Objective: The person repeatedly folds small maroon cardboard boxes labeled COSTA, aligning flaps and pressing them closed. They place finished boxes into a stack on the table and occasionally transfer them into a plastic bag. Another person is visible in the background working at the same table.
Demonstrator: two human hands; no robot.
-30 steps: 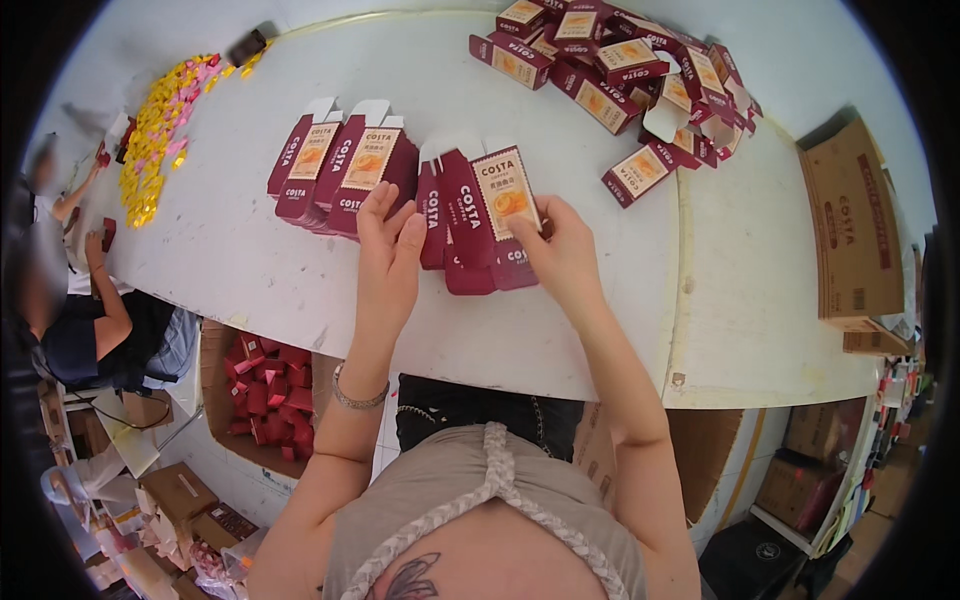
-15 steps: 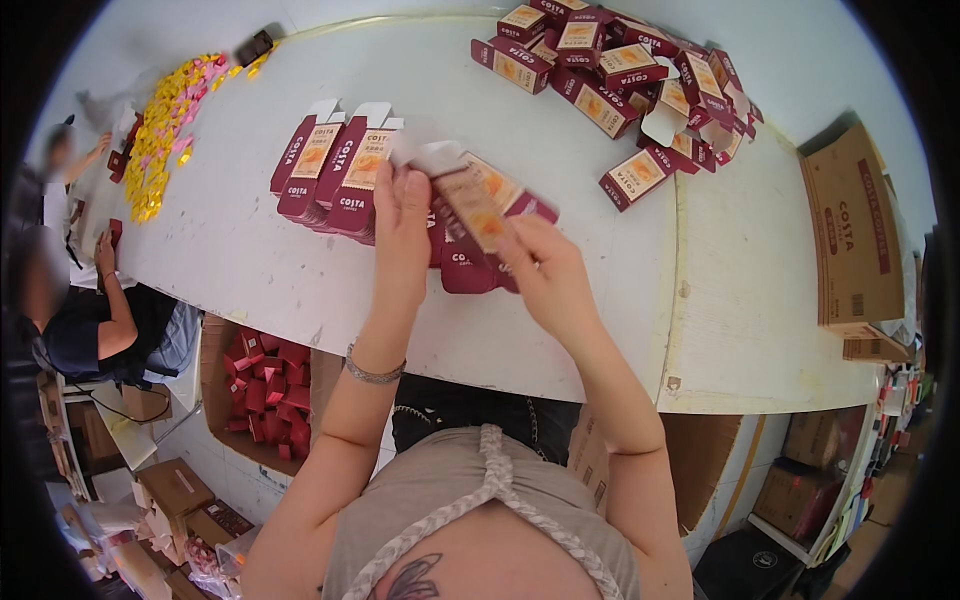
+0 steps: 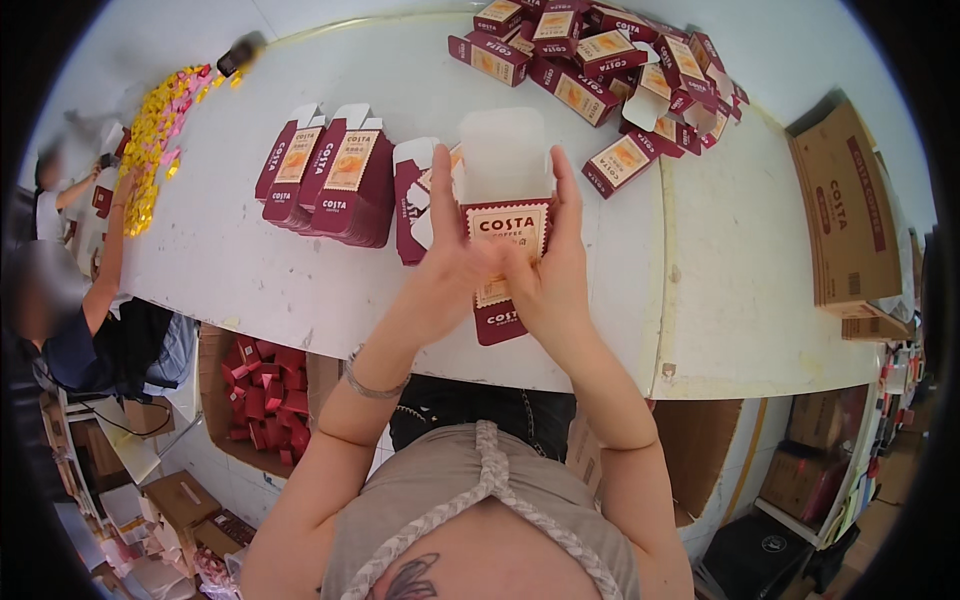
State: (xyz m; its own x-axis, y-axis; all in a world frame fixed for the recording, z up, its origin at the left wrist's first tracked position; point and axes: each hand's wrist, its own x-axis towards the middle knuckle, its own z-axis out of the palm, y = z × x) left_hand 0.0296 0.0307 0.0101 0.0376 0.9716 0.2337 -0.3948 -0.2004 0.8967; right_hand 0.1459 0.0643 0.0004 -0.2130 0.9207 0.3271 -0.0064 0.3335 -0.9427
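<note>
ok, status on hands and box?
Left hand, right hand holding maroon box. Far end open, white flap raised. Partly hidden carton beside left hand.

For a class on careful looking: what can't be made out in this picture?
In the head view:
- Middle of the held carton: hidden by the left hand and right hand.
- Top of the carton pile: cut off by the upper edge.
- Yellow and pink packets: too small to count.
- Dark object: blurred.

Two hands, one held carton, one bracelet, two co-workers
</note>
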